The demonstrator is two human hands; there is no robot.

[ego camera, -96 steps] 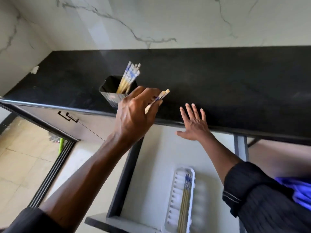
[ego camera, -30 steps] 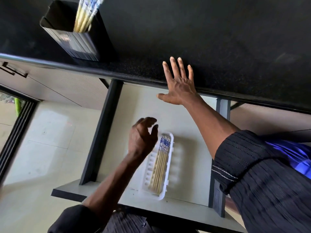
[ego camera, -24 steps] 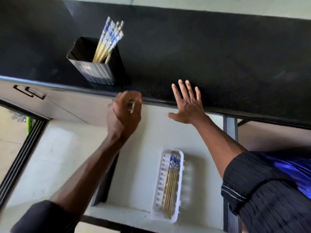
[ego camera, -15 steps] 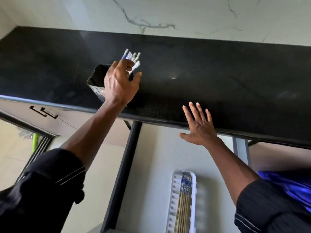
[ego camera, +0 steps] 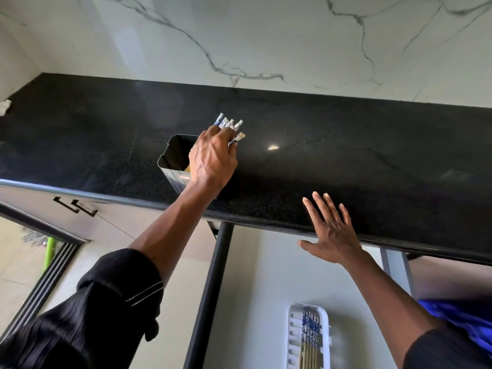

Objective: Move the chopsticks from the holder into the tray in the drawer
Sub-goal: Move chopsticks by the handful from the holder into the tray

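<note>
Curled round the patterned tops of the chopsticks (ego camera: pixel 229 123), the left hand (ego camera: pixel 213 158) is seen in a narrow pinch. How many sticks are caught in it cannot be told. The bundle is stood in the dark holder (ego camera: pixel 171 158) on the black counter (ego camera: pixel 372 155), its long axis leaning up and to the right, so a pull along that lean is judged to be called for. Below and to the right lies the open drawer (ego camera: pixel 255 275), and in it the white tray (ego camera: pixel 292 339), where others are already laid lengthwise, front to back. Whatever is lifted would need to be turned to that line. The right hand (ego camera: pixel 332 233) is laid flat on the counter edge, fingers spread, holding nothing. It is the nearer to the tray.
</note>
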